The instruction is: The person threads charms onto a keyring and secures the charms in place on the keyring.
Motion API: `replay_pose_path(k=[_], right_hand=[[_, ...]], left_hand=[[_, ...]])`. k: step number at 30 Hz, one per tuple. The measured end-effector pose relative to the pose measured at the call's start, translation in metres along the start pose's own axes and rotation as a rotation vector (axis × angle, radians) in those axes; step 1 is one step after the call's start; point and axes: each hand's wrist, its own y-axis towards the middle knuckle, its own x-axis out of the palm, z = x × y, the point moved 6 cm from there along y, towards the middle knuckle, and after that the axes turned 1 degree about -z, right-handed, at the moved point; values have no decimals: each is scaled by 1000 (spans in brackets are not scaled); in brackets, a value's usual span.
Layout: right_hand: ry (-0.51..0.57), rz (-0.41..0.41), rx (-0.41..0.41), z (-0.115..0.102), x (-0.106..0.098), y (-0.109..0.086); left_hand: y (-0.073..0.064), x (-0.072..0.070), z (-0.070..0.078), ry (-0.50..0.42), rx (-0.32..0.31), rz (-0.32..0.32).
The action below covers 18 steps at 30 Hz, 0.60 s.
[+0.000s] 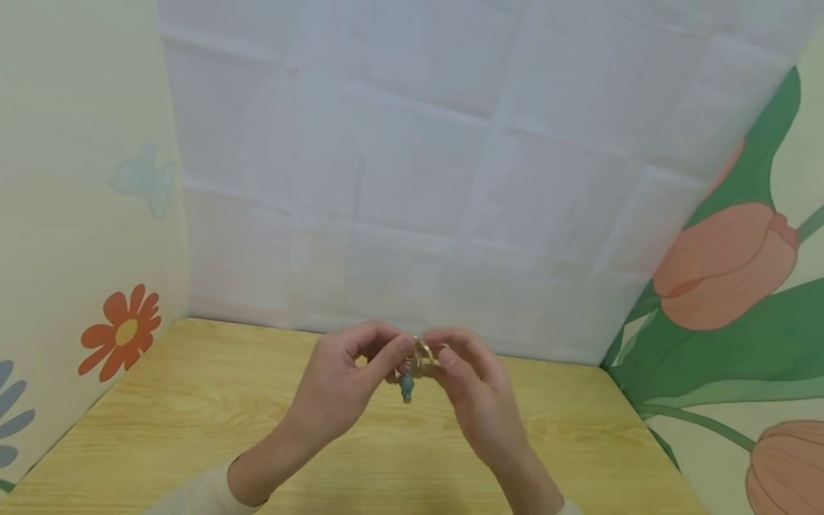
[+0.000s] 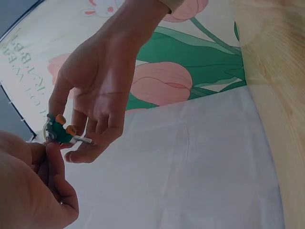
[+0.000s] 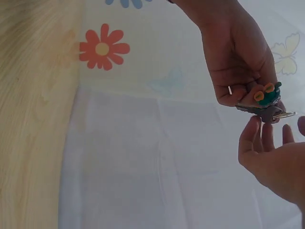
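A small bunch of key ring, key and charm is between the hands, above the table. My left hand (image 1: pixel 337 386) pinches it between thumb and fingers. From that grip hangs a small teal figure charm (image 1: pixel 407 387), dark green with orange bits in the right wrist view. The metal key ring (image 3: pixel 287 115) stands out toward my right hand (image 1: pixel 479 400). A slim metal key (image 3: pixel 248 109) runs beside the charm, partly hidden by the left fingers. My right hand's curved fingers touch the bunch, its thumb standing apart in the right wrist view.
A wood-grain table (image 1: pixel 212 386) lies below the hands. Behind it hangs a creased white cloth (image 1: pixel 399 179). A wall with a red flower (image 1: pixel 125 332) rises on the left, and one with large pink tulips (image 1: pixel 727 268) on the right.
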Motion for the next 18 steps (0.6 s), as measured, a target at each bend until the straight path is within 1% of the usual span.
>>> replay_pose_path(k=[1, 2, 4, 6, 9, 12, 18], right_hand=[[52, -19, 34, 3, 0, 0], [78, -30, 65, 5, 0, 0], [63, -35, 106, 9, -1, 0], [14, -8, 121, 11, -4, -1], [-69, 55, 131, 11, -11, -2], [-104, 96, 141, 10, -15, -2], [-159, 78, 99, 5, -18, -2]], left_hand=[[0, 0, 2, 35, 43, 3], [0, 0, 5, 65, 82, 3], [-1, 0, 9, 126, 149, 5], [-1, 1, 11, 158, 188, 1], [0, 1, 12, 179, 203, -13], [1, 1, 11, 194, 207, -32], [0, 1, 12, 206, 228, -59]])
